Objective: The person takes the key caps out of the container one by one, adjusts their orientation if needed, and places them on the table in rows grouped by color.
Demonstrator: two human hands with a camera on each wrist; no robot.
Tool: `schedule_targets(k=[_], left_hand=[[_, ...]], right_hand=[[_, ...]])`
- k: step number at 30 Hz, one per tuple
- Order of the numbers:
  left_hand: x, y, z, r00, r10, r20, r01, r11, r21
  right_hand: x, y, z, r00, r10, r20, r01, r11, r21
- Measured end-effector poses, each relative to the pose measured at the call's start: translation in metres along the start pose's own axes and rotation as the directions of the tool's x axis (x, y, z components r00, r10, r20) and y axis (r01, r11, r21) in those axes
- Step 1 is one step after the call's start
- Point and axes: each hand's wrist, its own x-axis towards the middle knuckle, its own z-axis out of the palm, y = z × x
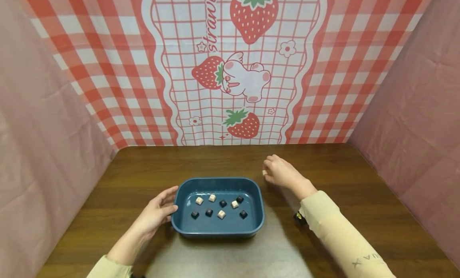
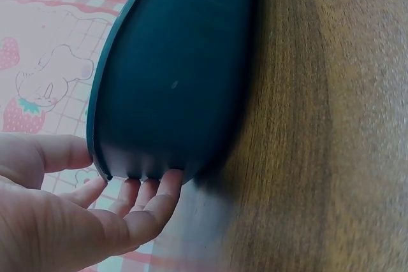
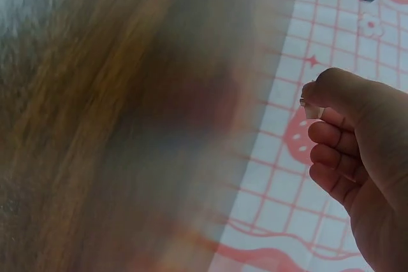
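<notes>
A blue rectangular tray [image 1: 217, 233] stands on the table with several white keycaps [image 1: 221, 214] and black keycaps [image 1: 209, 212] scattered across its floor. At the tray's left end my left hand [image 1: 154, 214] holds it; in the left wrist view the thumb meets the rim and the bent fingertips [image 2: 171, 179] touch the outer wall. Beyond the tray's far right corner, my right hand [image 1: 282, 174] pinches a small white keycap [image 3: 312, 110] between thumb and index finger, above the table. The other fingers of that hand are curled in.
The brown wooden table [image 1: 143, 162] runs back to a red-and-white checked cloth [image 1: 108, 70] printed with strawberries. Pink cloths [image 1: 413, 122] hang at both sides. A small dark object [image 1: 299, 218] shows at the right sleeve's cuff.
</notes>
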Motion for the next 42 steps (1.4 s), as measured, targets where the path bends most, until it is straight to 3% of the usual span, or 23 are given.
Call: schedule_targets(k=[9, 24, 35, 42], left_hand=[[0.0, -0.001, -0.001, 1.0, -0.001, 0.003, 0.001, 1.0, -0.011], [-0.002, -0.001, -0.002, 1.0, -0.004, 0.016, 0.005, 1.0, -0.017], [0.001, 0.001, -0.001, 1.0, -0.004, 0.007, 0.004, 1.0, -0.021], [0.002, 0.0, -0.002, 1.0, -0.006, 0.015, 0.007, 0.999, -0.037]], right_hand=[[0.0, 0.016, 0.013, 0.992, 0.083, 0.097, -0.082, 0.997, -0.012], [0.001, 0.03, 0.025, 0.973, 0.162, 0.162, -0.162, 0.987, -0.011], [0.001, 0.033, 0.026, 0.959, 0.195, 0.204, -0.199, 0.98, -0.005], [0.0, 0.029, 0.013, 0.952, 0.209, 0.222, -0.209, 0.978, -0.025]])
